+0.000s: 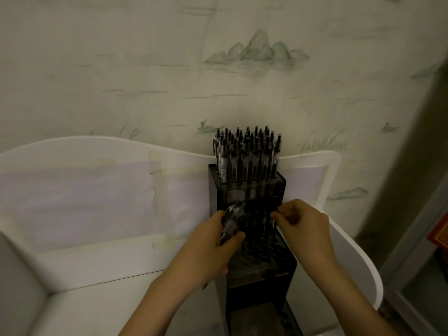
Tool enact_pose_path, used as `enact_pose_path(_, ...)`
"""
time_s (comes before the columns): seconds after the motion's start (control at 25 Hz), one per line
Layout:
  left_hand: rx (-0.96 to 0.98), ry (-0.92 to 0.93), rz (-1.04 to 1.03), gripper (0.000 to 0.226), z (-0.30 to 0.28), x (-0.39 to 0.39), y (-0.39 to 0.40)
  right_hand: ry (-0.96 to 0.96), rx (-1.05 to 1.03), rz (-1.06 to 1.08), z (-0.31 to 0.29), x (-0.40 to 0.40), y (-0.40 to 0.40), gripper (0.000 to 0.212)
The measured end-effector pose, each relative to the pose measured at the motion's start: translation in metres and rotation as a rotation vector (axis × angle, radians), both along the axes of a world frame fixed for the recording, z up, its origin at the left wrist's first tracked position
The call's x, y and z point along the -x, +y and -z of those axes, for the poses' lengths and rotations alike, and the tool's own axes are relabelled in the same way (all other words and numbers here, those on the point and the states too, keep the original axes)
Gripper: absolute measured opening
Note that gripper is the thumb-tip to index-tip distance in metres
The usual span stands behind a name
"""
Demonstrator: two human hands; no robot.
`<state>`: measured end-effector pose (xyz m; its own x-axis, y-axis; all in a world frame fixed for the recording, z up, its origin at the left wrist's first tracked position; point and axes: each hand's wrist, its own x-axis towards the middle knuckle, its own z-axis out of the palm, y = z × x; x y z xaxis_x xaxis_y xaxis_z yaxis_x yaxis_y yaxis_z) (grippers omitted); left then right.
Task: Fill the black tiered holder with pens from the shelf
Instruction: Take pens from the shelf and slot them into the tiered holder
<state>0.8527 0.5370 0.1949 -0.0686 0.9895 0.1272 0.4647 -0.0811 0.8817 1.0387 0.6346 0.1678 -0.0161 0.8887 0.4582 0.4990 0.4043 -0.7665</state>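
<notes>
Your left hand [219,235] gripped a bundle of pens [231,219] beside the black tiered holder's [254,263] middle tier; your right hand [300,219] pinched one there. They looked light, stiff and slick, best pinched mid-barrel.

No legible text, label, brand, number or sign is to be found. Pale markings are seen on the barrels of the pens [247,154] at twelve o'clock in the black tiered holder [278,190], but they are too blurred to be read. A red object [440,232] at three o'clock is likewise unreadable.
</notes>
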Motion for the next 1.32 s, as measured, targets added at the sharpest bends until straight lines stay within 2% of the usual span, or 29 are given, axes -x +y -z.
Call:
enact_pose_path(0.12,0.011,0.007,0.007,0.009,0.002,0.002,-0.002,-0.023,0.015,-0.002,-0.005,0.0,-0.007,0.017)
enact_pose_path(0.2,0.003,0.015,0.0,0.009,0.005,0.005,-0.002,-0.082,-0.049,0.013,-0.009,0.002,-0.018,0.021)
enact_pose_path(0.32,-0.002,0.018,-0.011,0.008,0.01,0.009,-0.004,0.004,-0.136,-0.084,-0.017,0.015,-0.04,0.011)
enact_pose_path(0.4,0.014,-0.003,-0.006,0.008,0.012,0.012,-0.006,0.094,-0.057,-0.241,-0.023,0.029,-0.052,0.013)
enact_pose_path(0.48,0.03,-0.015,-0.009,0.01,0.014,0.015,-0.008,0.151,0.07,-0.361,-0.026,0.043,-0.059,0.025)
enact_pose_path(0.68,0.025,-0.012,-0.037,0.012,0.02,0.026,-0.013,0.323,0.269,-0.484,-0.024,0.062,-0.056,0.025)
enact_pose_path(0.84,-0.009,0.13,-0.08,0.015,0.025,0.034,-0.014,0.359,0.292,-0.445,-0.022,0.073,-0.061,0.014)
enact_pose_path(1.12,0.021,0.106,-0.098,0.011,0.031,0.043,-0.012,0.467,0.458,-0.347,-0.022,0.083,-0.059,0.011)
enact_pose_path(1.24,0.002,0.143,-0.099,0.009,0.032,0.049,-0.011,0.614,0.496,-0.301,-0.031,0.078,-0.052,0.009)
enact_pose_path(1.32,-0.001,0.142,-0.108,0.006,0.034,0.054,-0.012,0.726,0.423,-0.274,-0.043,0.067,-0.044,0.011)
